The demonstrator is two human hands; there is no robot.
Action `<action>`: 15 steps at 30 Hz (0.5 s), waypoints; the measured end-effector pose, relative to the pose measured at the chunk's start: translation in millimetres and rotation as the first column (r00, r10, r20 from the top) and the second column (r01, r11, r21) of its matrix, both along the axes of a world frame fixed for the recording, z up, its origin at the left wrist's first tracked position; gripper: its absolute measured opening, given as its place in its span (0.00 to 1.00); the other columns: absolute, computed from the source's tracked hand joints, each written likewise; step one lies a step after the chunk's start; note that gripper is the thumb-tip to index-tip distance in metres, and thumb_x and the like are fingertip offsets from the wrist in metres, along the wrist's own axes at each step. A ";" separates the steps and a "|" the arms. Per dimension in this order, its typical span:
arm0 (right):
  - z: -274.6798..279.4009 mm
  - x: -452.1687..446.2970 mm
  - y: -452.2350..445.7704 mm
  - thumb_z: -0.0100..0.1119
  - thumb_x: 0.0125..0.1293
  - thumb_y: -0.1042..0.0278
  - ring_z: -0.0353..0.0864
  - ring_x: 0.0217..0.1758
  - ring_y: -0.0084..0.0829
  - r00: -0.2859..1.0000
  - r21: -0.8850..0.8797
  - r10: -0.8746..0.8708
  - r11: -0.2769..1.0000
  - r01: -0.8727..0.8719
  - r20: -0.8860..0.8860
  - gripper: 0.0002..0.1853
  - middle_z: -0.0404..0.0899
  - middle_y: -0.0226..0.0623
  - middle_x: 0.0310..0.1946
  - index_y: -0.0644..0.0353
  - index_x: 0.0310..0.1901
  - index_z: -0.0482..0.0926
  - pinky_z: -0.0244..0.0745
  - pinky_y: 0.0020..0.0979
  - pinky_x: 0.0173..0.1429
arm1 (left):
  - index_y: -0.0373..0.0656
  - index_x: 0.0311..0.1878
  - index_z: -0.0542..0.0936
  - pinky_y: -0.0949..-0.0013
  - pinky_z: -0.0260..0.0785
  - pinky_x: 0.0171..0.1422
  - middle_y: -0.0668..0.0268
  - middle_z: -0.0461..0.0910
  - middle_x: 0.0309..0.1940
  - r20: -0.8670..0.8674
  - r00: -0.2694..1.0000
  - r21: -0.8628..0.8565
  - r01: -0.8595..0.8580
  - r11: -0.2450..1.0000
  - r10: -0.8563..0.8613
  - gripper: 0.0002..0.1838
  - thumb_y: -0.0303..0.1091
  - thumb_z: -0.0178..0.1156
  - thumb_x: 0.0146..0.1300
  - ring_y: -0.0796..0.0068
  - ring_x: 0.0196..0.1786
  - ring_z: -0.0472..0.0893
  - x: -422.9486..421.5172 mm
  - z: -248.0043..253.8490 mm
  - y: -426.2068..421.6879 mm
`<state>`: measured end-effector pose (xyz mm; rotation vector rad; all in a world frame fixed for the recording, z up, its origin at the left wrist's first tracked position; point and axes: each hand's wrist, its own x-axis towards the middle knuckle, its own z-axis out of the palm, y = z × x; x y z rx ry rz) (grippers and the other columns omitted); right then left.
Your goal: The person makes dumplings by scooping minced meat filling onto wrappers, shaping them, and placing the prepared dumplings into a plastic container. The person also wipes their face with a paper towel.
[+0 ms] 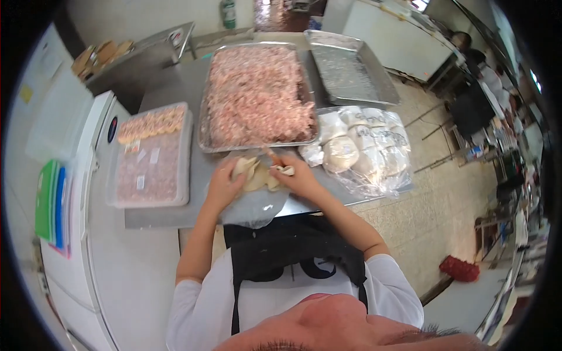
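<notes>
While one band of apparently shaped pieces (151, 124) covers the plastic box's (186, 155) far end and much minced meat (252, 93) awaits use, the left hand (224, 180) pinches pale wrappers (255, 180) just nearside of the tray (228, 150), the right hand (297, 175) curled around another, fingertips unclear.

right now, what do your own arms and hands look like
White short sleeves: the left sleeve and right sleeve both look plain. Both forearms are bare. The left hand and right hand have five-fingered human shapes, with no gloves visible.
</notes>
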<state>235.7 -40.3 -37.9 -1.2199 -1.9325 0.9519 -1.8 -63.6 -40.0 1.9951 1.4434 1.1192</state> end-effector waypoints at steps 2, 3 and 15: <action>1.2 -6.1 1.8 0.65 0.62 0.58 0.80 0.40 0.39 0.998 0.197 -0.020 0.980 0.032 -0.064 0.17 0.79 0.40 0.35 0.64 0.44 0.79 0.73 0.35 0.43 | 0.36 0.52 0.78 0.59 0.71 0.59 0.55 0.80 0.48 0.037 0.999 -0.043 -0.001 0.999 0.003 0.18 0.32 0.61 0.58 0.52 0.52 0.79 -6.8 -3.2 -3.1; 2.0 -9.4 3.1 0.66 0.62 0.58 0.78 0.40 0.40 0.994 0.372 0.004 0.928 0.038 -0.112 0.18 0.77 0.39 0.34 0.64 0.43 0.78 0.72 0.37 0.42 | 0.36 0.54 0.77 0.60 0.71 0.59 0.56 0.80 0.50 0.403 0.912 -0.209 0.011 0.978 0.076 0.18 0.32 0.59 0.61 0.54 0.54 0.79 -10.1 -17.2 -1.5; 4.6 -12.3 13.6 0.56 0.66 0.49 0.77 0.50 0.47 0.966 0.160 0.228 0.956 -0.246 0.121 0.27 0.74 0.47 0.49 0.61 0.59 0.74 0.72 0.41 0.54 | 0.44 0.67 0.67 0.49 0.72 0.60 0.58 0.72 0.62 0.905 -0.141 -0.257 0.572 0.779 0.402 0.23 0.40 0.50 0.71 0.58 0.63 0.74 -6.6 -15.3 -24.6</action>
